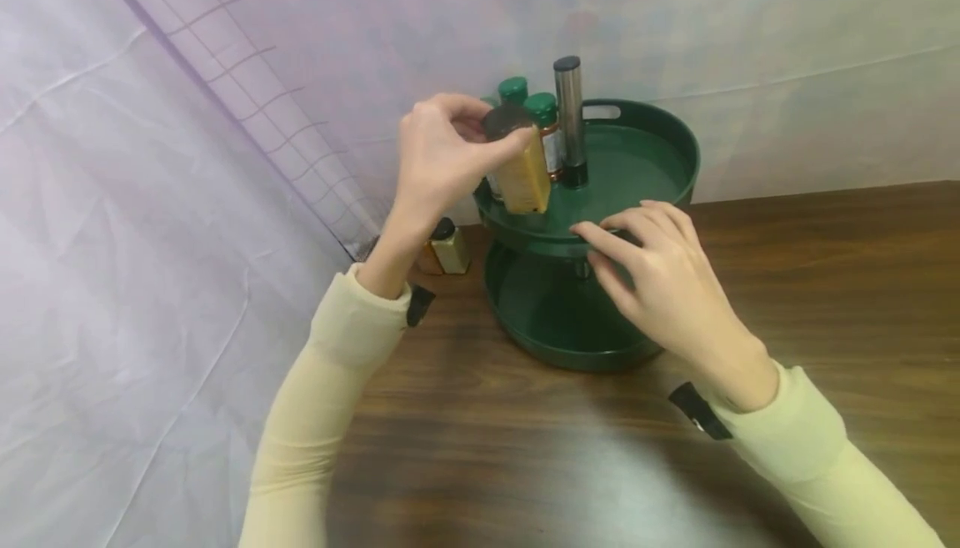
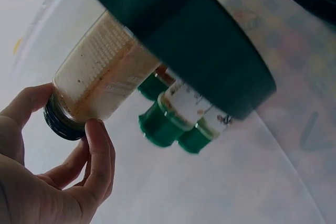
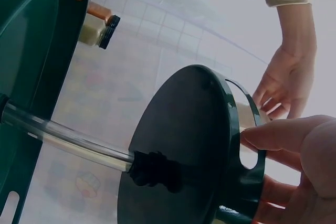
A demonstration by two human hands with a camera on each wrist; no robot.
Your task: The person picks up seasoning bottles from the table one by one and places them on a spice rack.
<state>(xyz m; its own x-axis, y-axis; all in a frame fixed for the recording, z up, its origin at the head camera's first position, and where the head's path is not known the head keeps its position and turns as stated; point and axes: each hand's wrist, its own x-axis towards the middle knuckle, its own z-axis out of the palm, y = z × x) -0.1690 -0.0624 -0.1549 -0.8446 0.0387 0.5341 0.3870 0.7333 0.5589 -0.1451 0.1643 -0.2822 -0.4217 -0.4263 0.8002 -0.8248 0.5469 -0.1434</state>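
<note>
My left hand [image 1: 441, 152] holds a clear square spice jar [image 1: 525, 177] by its black lid, between thumb and fingers. Tan powder shows inside the jar [image 2: 102, 66] in the left wrist view. It is over the left side of the upper tier of a green two-tier tray [image 1: 637, 160]; whether its base touches the tier I cannot tell. Beside it stand green-capped bottles [image 1: 551, 135], partly hidden by the jar and hand. With my right hand [image 1: 663, 273] I hold the tier's front rim, thumb outside by the handle slot and fingers across the rim.
A silver post [image 1: 570, 114] with a dark cap rises from the upper tier. The lower tier [image 1: 592, 360] rests on the wooden table [image 1: 480, 448]. More black-lidded spice jars [image 1: 452, 250] stand on the table to the left, near a wire grid [image 1: 247, 89] and a white sheet.
</note>
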